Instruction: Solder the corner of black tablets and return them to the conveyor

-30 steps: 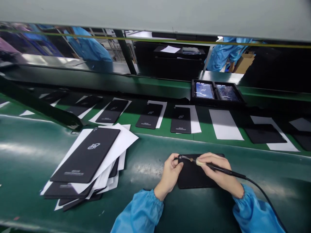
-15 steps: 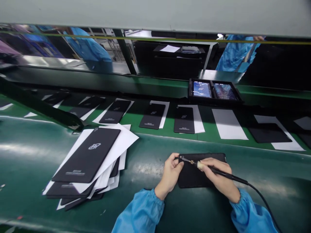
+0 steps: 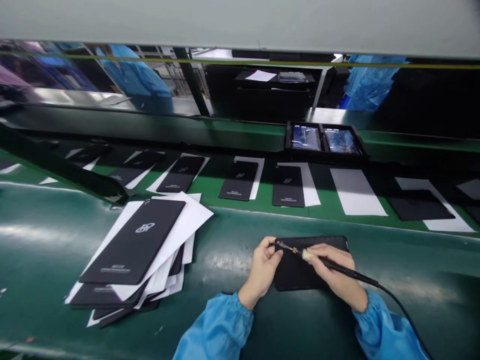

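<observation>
A black tablet back cover lies on the green bench in front of me, its inner side apparently up. My left hand pinches its upper left corner between thumb and fingers. Held like a pen in my right hand is a soldering iron, whose cable trails off to the lower right. The iron's tip is at that same corner, close to my left fingertips, over a small part too tiny to make out.
To the left, a pile of black covers is interleaved with white sheets. Beyond the bench runs a green belt carrying more covers and sheets. A black tray holds two screens. A dark slanting bar crosses the left side.
The covers and sheets on the belt have shifted slightly right, while the two-screen tray appears a little further left. Both hands and the iron stay nearly in place.
</observation>
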{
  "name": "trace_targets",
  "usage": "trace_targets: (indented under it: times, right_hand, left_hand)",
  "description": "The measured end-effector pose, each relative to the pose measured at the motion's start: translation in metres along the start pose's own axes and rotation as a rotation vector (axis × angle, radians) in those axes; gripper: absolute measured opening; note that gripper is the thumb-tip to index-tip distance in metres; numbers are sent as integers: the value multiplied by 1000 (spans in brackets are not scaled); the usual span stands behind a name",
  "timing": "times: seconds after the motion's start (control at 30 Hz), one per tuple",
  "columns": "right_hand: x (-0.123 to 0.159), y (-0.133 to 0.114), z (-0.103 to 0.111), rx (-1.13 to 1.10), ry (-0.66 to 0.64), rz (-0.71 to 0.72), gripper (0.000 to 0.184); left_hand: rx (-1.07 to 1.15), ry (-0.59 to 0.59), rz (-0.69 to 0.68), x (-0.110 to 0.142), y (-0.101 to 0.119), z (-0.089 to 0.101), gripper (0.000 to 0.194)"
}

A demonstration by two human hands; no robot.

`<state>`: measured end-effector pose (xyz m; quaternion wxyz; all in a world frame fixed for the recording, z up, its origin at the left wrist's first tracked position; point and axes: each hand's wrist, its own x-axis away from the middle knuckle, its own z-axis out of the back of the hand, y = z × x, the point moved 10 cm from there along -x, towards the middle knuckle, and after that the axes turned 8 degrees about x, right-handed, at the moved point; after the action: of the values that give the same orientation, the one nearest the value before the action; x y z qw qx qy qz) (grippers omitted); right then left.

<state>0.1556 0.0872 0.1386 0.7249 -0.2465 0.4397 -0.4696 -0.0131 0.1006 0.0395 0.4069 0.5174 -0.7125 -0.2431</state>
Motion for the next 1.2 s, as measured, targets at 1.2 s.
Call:
trace_targets:
  times: [1.2]
  right_hand:
    - [42,-25,-16,185,140,164,23]
  left_hand:
    - [-17,10,-18,-1,0,0,32]
